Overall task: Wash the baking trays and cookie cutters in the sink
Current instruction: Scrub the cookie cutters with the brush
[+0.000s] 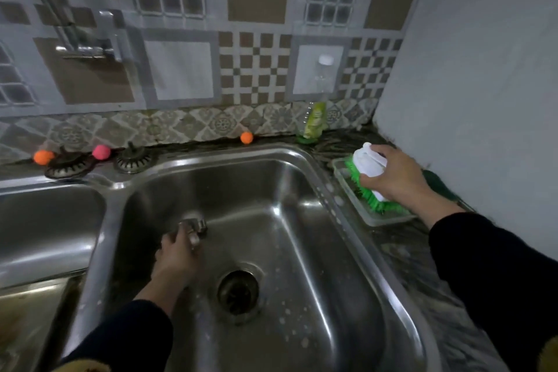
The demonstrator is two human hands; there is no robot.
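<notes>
Left hand (pixel 178 254) is down in the sink (pixel 302 220), pinching a small blurry metal piece, probably a cookie cutter (pixel 193 225). Right hand (pixel 392 172) grips the green scrub brush (pixel 370 174), tray (pixel 377 217) on the counter (pixel 422 257) right under it.

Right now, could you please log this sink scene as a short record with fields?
left hand: in the right sink basin, pinching a small metal piece, likely a cookie cutter
right hand: gripping white-handled green scrub brush
brush location: over clear tray on counter
soap: green bottle by wall
drain: uncovered
</notes>
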